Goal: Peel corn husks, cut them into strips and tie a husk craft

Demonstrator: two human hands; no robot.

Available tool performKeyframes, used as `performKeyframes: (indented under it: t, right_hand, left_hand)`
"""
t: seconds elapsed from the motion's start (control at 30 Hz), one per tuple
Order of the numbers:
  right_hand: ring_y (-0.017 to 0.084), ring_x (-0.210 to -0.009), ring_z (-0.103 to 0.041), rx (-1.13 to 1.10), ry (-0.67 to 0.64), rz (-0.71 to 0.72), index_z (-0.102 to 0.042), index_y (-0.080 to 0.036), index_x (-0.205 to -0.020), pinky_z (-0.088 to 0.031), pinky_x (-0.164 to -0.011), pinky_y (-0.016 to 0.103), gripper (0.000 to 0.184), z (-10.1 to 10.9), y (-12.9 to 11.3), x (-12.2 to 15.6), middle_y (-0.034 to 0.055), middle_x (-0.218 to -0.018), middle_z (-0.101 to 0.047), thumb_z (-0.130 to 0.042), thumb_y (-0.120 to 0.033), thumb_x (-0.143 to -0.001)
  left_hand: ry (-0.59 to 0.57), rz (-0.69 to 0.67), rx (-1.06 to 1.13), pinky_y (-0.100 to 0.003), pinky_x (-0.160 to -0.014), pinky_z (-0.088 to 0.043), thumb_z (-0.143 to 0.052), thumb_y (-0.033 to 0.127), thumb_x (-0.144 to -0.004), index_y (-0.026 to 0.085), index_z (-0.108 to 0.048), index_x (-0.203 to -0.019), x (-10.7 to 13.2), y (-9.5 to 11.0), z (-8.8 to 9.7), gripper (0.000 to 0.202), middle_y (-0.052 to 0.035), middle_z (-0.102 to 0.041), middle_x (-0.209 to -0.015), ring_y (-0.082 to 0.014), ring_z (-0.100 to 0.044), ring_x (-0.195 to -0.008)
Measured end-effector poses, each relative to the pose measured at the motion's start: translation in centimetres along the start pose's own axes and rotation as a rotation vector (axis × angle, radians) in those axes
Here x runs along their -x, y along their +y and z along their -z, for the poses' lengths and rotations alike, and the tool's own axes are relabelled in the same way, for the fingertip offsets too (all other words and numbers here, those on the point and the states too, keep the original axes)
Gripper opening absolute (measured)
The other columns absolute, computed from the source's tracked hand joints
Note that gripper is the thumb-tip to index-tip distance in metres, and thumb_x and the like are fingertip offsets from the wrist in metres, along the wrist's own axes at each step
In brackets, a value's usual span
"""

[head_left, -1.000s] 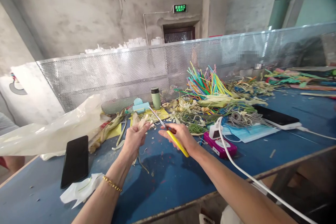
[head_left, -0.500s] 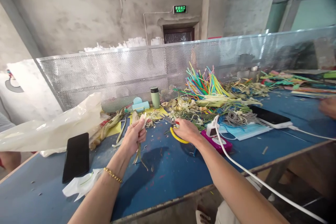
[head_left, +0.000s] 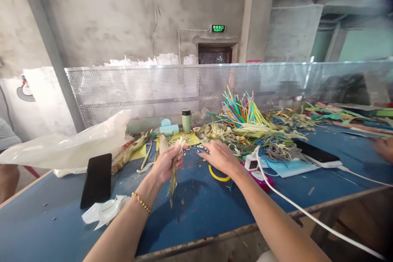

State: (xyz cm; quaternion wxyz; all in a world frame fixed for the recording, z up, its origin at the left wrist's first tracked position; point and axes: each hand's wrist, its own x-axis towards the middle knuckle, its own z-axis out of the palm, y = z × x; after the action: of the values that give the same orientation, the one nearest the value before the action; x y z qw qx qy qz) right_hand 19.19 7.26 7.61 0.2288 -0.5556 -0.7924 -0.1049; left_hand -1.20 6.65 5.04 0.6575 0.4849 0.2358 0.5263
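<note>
In the head view my left hand [head_left: 168, 163] is closed round a bunch of dried, pale-green plant leaves [head_left: 173, 182]. Their light ends stick up above the thumb and the strips hang below the fist. My right hand [head_left: 221, 157] is a little to the right, fingers stretched toward the left hand and holding nothing that I can see. Below its wrist the yellow handle [head_left: 220, 177] of a pair of scissors shows on the blue table; the rest of the scissors is hidden. Beyond the hands lies a heap of dried plant pieces [head_left: 215, 133].
Colourful thin stems [head_left: 242, 110] stand behind the heap. A green bottle [head_left: 186, 122], a black phone [head_left: 96, 180], a plastic bag [head_left: 76, 143], a charging phone [head_left: 316, 151], a blue mask [head_left: 291, 167] and a white cable [head_left: 294, 202] lie around. Another person's hand [head_left: 383, 147] is at the right edge.
My right hand has let go of the yellow-handled scissors and reached forward, its fingers now extended. The left hand still holds the leaves, turned slightly. The camera view has tilted up.
</note>
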Motion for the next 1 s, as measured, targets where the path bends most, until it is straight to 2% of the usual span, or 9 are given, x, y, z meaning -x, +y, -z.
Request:
performKeyframes:
  t: [0.07, 0.1, 0.2, 0.3, 0.47, 0.6, 0.77, 0.87, 1.0]
  right_hand:
    - [0.017, -0.067, -0.065, -0.384, 0.017, 0.09, -0.07, -0.015, -0.095, -0.046, -0.063, 0.027, 0.032, 0.8, -1.7, -1.2, 0.0068, -0.074, -0.07, -0.056, -0.044, -0.09]
    - [0.015, -0.058, -0.063, -0.542, 0.031, 0.107, -0.068, -0.015, -0.099, -0.045, -0.058, 0.025, 0.032, 1.1, -2.5, -1.9, 0.0045, -0.07, -0.07, -0.058, -0.044, -0.088]
    - [0.01, -0.046, -0.056, -0.783, 0.05, 0.131, -0.068, -0.014, -0.086, -0.042, -0.05, 0.022, 0.02, 1.1, -4.1, -3.6, 0.0024, -0.067, -0.069, -0.063, -0.033, -0.083]
    - [0.009, -0.046, -0.054, -0.821, 0.021, 0.165, -0.067, -0.014, -0.074, -0.042, -0.049, 0.021, 0.016, 0.5, -4.5, -4.5, 0.0016, -0.062, -0.066, -0.06, -0.026, -0.083]
    - [0.011, -0.049, -0.055, -0.837, -0.006, 0.206, -0.066, -0.015, -0.072, -0.042, -0.05, 0.022, 0.019, -1.0, -4.3, -4.9, 0.0013, -0.061, -0.064, -0.061, -0.029, -0.082]
    - [0.01, -0.046, -0.052, -0.886, -0.013, 0.143, -0.065, -0.014, -0.072, -0.04, -0.046, 0.021, 0.021, -2.0, -3.8, -4.8, 0.001, -0.058, -0.063, -0.063, -0.033, -0.081]
    - [0.008, -0.041, -0.047, -1.016, -0.125, 0.118, -0.065, -0.013, -0.076, -0.037, -0.039, 0.019, 0.026, -2.2, -3.0, -4.2, 0.0003, -0.058, -0.061, -0.065, -0.039, -0.08]
    - [0.008, -0.041, -0.048, -1.012, -0.109, 0.118, -0.065, -0.013, -0.074, -0.037, -0.038, 0.019, 0.026, -2.4, -2.8, -4.0, 0.0009, -0.058, -0.062, -0.063, -0.039, -0.081]
    - [0.008, -0.04, -0.051, -1.003, -0.08, 0.103, -0.063, -0.014, -0.075, -0.039, -0.037, 0.018, 0.026, -2.6, -2.7, -3.8, 0.0016, -0.059, -0.063, -0.06, -0.038, -0.083]
  left_hand:
    - [-0.001, -0.017, 0.001, -0.019, -0.043, -0.03, -0.069, 0.035, -0.081, 0.012, -0.062, -0.091, 0.0, 0.0, -0.2, 0.025, 0.0059, -0.044, -0.054, -0.0053, -0.038, -0.041]
    - [0.003, -0.028, 0.001, -0.019, -0.043, -0.031, -0.07, 0.035, -0.08, 0.013, -0.062, -0.088, 0.0, 0.0, -0.3, 0.025, 0.0058, -0.045, -0.054, -0.0053, -0.039, -0.04]
    - [0.045, -0.053, -0.026, -0.02, -0.043, -0.033, -0.072, 0.037, -0.078, 0.013, -0.062, -0.085, 0.0, 0.3, -0.3, 0.026, 0.0049, -0.049, -0.053, -0.0057, -0.042, -0.038]
    - [0.123, -0.04, -0.064, -0.02, -0.044, -0.038, -0.069, 0.035, -0.08, 0.011, -0.065, -0.091, 0.0, 0.6, 0.0, 0.026, -0.0006, -0.059, -0.06, -0.0087, -0.052, -0.042]
    - [0.187, -0.042, -0.103, -0.022, -0.045, -0.042, -0.066, 0.029, -0.082, 0.01, -0.064, -0.083, -0.3, 0.6, 0.5, 0.019, -0.0083, -0.068, -0.069, -0.0121, -0.059, -0.045]
    - [0.174, -0.054, -0.191, -0.023, -0.046, -0.042, -0.067, 0.032, -0.081, 0.008, -0.066, -0.085, -0.3, 0.5, 0.5, 0.024, -0.008, -0.067, -0.066, -0.0121, -0.057, -0.044]
    - [0.093, -0.011, -0.275, -0.024, -0.048, -0.041, -0.071, 0.038, -0.078, 0.008, -0.067, -0.083, 0.1, 0.4, 0.2, 0.031, -0.0087, -0.067, -0.067, -0.0127, -0.058, -0.046]
    - [0.046, 0.044, -0.255, -0.026, -0.051, -0.043, -0.07, 0.039, -0.079, 0.008, -0.067, -0.087, 0.4, 0.5, 0.0, 0.033, -0.0111, -0.068, -0.071, -0.0153, -0.061, -0.051]
    - [0.041, 0.07, -0.202, -0.029, -0.056, -0.048, -0.07, 0.035, -0.08, 0.007, -0.067, -0.09, 0.5, 0.5, -0.3, 0.03, -0.0137, -0.069, -0.075, -0.0186, -0.064, -0.056]
